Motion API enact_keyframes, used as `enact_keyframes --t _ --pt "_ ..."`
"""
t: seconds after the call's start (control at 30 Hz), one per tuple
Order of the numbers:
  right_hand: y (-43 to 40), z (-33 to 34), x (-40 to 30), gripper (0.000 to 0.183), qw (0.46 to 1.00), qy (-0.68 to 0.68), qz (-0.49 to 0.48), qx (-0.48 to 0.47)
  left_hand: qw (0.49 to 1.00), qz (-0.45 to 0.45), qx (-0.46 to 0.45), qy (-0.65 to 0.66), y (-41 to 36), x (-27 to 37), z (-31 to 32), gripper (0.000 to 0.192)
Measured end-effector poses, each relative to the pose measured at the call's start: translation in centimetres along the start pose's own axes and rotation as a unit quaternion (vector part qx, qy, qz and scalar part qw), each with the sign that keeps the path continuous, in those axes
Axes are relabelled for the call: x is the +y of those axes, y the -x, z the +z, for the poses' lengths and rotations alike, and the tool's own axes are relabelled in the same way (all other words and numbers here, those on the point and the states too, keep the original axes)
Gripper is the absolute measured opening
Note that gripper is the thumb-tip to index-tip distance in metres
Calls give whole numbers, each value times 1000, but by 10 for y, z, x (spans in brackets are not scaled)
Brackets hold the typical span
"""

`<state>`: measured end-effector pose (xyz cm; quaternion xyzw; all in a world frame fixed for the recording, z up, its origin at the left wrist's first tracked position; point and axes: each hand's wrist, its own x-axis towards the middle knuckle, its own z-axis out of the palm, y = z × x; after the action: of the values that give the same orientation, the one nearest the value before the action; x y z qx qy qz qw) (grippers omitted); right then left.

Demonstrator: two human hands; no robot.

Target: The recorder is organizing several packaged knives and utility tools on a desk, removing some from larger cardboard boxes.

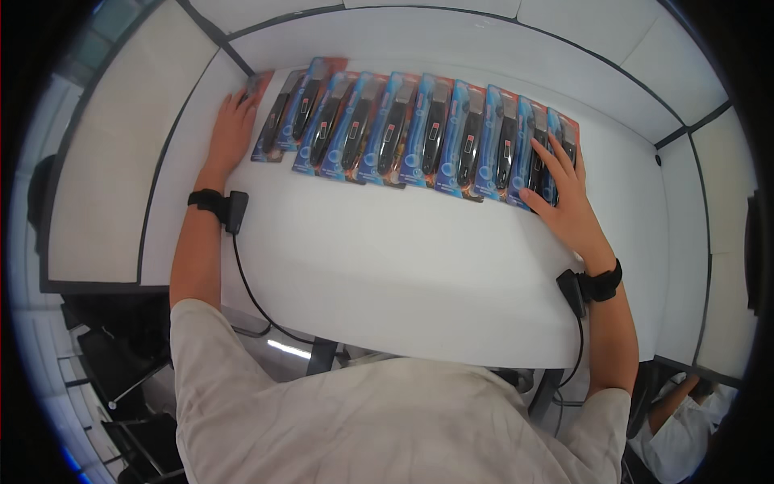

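Several blister packs (393,130) with blue and orange card backs, each showing a black handheld tool of unclear kind, form an overlapping, slightly curved row across the back of the white table. My left hand (233,130) lies at the row's left end, its fingertips on a partly hidden pack (260,85) in the corner. At the right end my right hand (562,187) rests with spread fingers over the last two packs, thumb at the lower edge of one pack (529,151), fingertips on the upper part. Whether either hand grips a pack is unclear.
Low white partition panels (423,36) enclose the white table (423,260) at the back and sides. Black straps with small black devices (237,212) sit on both wrists, their cables running below the table's front edge. At the lower right another person (677,429) is partly visible.
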<state>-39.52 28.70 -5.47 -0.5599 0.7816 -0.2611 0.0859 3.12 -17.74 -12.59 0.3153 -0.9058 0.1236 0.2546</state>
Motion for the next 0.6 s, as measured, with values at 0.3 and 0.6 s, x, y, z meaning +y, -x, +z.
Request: enact_keyframes --t 0.3,0.6 --pt "1 -1 0 72 1000 -4 -9 12 955 -204 -171 133 -32 100 -79 43" --pt "-2 1 -2 71 999 -33 -14 0 974 -163 -141 71 -27 104 -61 44"
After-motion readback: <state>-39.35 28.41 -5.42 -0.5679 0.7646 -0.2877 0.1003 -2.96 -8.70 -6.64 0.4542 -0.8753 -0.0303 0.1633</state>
